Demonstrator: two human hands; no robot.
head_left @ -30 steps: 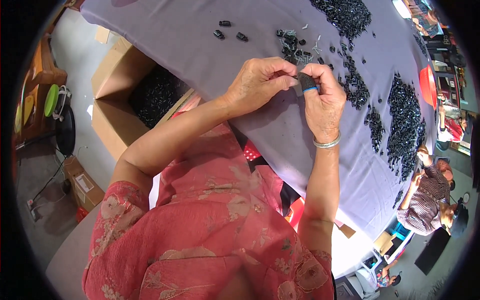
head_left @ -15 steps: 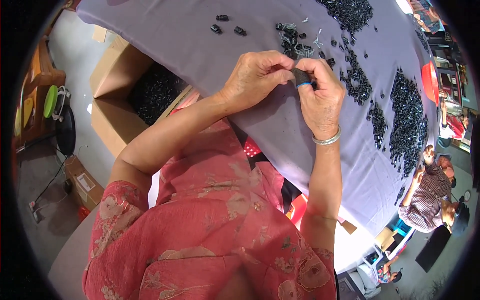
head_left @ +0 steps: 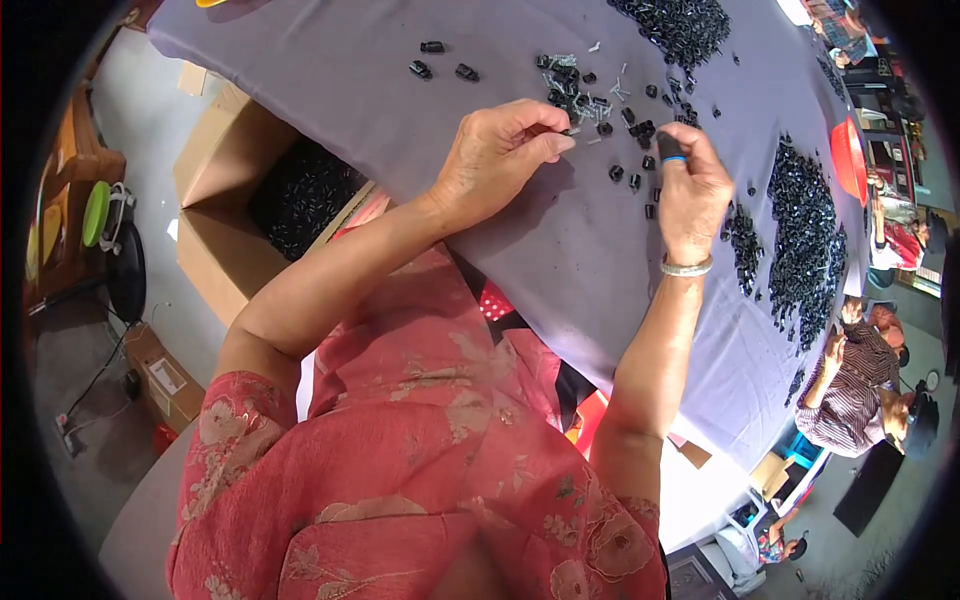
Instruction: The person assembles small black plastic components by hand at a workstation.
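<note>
My left hand [head_left: 495, 160] is closed in a pinch over the purple tablecloth [head_left: 520, 240], with a small pale screw-like piece [head_left: 573, 131] at its fingertips. Just beyond it lies a pile of small black plastic parts mixed with pale screw-like pieces [head_left: 598, 107]. My right hand [head_left: 697, 195] wears a black finger cover [head_left: 671, 147] with a blue edge on the thumb, and a bracelet circles that wrist. Its thumb and forefinger are closed together beside loose black parts [head_left: 640, 133]; whatever they hold, if anything, is hidden.
Larger heaps of black parts lie at the far edge [head_left: 690, 30] and on the right [head_left: 805, 240]. A cardboard box [head_left: 215, 250] holding black parts stands left of the table. Past the right edge sit other people [head_left: 850, 395]. A red basin [head_left: 848, 160] is at the right.
My hands have come apart. The right one has moved right and toward the loose black parts, several of which now show on the cloth; the left has shifted slightly left.
</note>
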